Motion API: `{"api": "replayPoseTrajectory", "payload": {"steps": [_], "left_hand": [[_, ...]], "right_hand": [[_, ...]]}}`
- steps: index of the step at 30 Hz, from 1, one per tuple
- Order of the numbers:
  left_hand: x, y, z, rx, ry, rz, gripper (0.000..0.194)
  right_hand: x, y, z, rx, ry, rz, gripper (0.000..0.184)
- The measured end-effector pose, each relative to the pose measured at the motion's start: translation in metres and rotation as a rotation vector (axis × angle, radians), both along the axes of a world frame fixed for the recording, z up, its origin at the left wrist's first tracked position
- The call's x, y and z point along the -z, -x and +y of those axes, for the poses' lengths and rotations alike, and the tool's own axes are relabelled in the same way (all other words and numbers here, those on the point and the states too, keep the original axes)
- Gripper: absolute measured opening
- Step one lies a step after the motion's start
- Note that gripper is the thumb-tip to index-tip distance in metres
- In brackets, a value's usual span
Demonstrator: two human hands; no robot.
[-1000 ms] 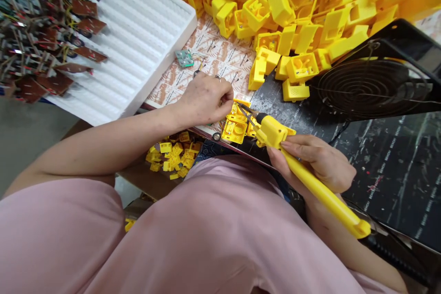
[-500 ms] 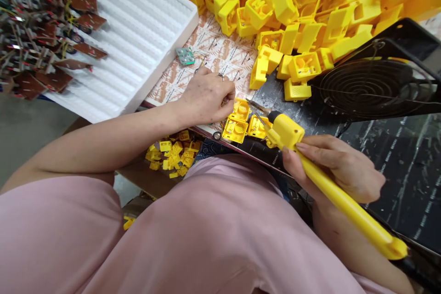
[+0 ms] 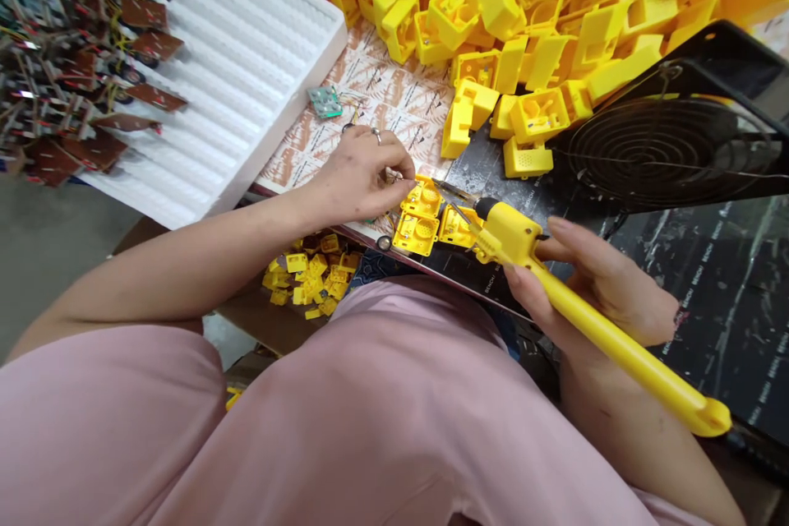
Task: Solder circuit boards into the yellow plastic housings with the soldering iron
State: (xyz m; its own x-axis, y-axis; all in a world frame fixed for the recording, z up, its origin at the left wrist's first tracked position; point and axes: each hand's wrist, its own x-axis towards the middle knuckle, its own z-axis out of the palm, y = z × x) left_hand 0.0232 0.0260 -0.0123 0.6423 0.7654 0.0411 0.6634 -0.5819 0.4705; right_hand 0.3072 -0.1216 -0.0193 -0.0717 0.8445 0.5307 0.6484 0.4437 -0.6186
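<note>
My left hand (image 3: 357, 174) is pinched at the left edge of a small yellow plastic housing (image 3: 422, 218) lying at the near edge of the bench. What the fingertips grip is too small to make out. My right hand (image 3: 595, 283) is wrapped round a yellow soldering iron (image 3: 555, 296), whose dark tip points at the housing from the right and stands just off it.
A big heap of yellow housings (image 3: 523, 8) fills the back. A black fan (image 3: 666, 152) stands at right on a black mat (image 3: 727, 288). A white ribbed foam tray (image 3: 246, 66) with circuit boards (image 3: 92, 57) lies at left. A green board (image 3: 325, 101) rests behind my hand. Small yellow parts (image 3: 311, 275) lie below the bench.
The soldering iron has drawn back to the right, away from the housing. My left hand has stayed pinched at the housing's left edge, shifting only slightly.
</note>
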Motion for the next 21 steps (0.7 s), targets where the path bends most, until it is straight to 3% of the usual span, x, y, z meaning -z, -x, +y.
{"api": "replayPoseTrajectory", "payload": {"steps": [3,7,13,16,19,21], "left_hand": [[-0.003,0.003,-0.001,0.023,0.051,-0.007,0.02],[-0.003,0.001,-0.007,0.008,0.025,0.016,0.019],[-0.001,-0.002,-0.011,-0.007,-0.027,0.042,0.016],[0.0,-0.003,-0.012,-0.014,-0.062,0.053,0.016],[0.002,-0.004,-0.013,-0.023,-0.099,0.055,0.016],[0.004,-0.004,-0.014,-0.03,-0.116,0.05,0.016]], "right_hand": [[-0.009,-0.001,0.001,-0.056,-0.097,-0.062,0.043],[-0.015,-0.001,0.007,-0.177,-0.066,-0.113,0.013],[-0.027,0.002,0.017,-0.223,-0.108,-0.234,0.023],[-0.028,0.004,0.018,-0.261,-0.066,-0.204,0.009],[-0.025,0.004,0.018,-0.267,-0.047,-0.215,0.025],[-0.024,0.004,0.019,-0.272,-0.042,-0.231,0.026]]}}
